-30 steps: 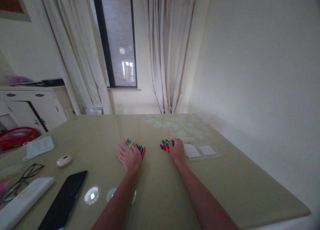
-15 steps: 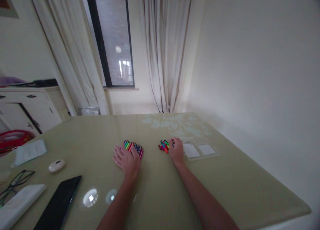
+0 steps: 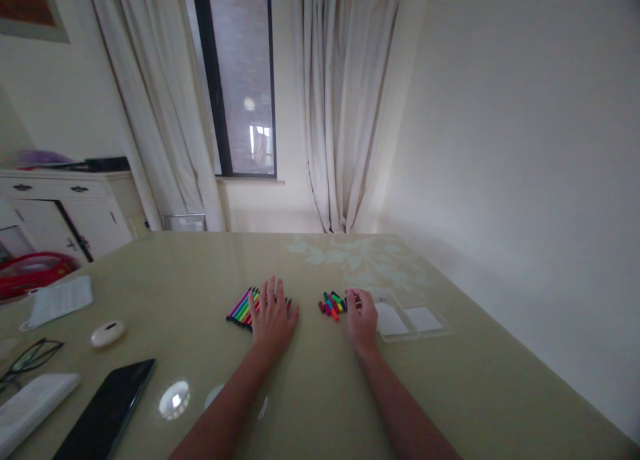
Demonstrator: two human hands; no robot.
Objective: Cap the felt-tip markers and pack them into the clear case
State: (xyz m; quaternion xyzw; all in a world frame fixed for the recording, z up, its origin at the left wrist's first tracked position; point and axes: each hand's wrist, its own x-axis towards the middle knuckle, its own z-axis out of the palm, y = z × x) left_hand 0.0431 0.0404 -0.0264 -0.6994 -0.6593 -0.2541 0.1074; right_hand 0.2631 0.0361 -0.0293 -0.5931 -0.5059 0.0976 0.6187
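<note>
A row of coloured felt-tip pens [image 3: 241, 309] lies side by side on the table, with dark tips showing at the far end. My left hand [image 3: 273, 317] rests flat over the right part of the row, fingers spread, hiding many pens. To the right is a small pile of coloured pen caps [image 3: 330, 305]. At the right edge of that pile, my right hand [image 3: 363, 317] has its fingers curled together; what is between them is too small to make out. Just beyond it, an opened clear plastic case [image 3: 413, 321] with white inserts lies flat.
On the left of the table [image 3: 310, 393] lie a black phone [image 3: 105, 410], a white box-like object [image 3: 35, 403], glasses [image 3: 33, 360], a white oval case [image 3: 107, 334] and a face mask [image 3: 63, 300]. A wall borders the table's right side.
My left hand has slid right across the pens and spread its fingers, uncovering the left end of the row. My right hand stays by the caps. The camera view has shifted slightly.
</note>
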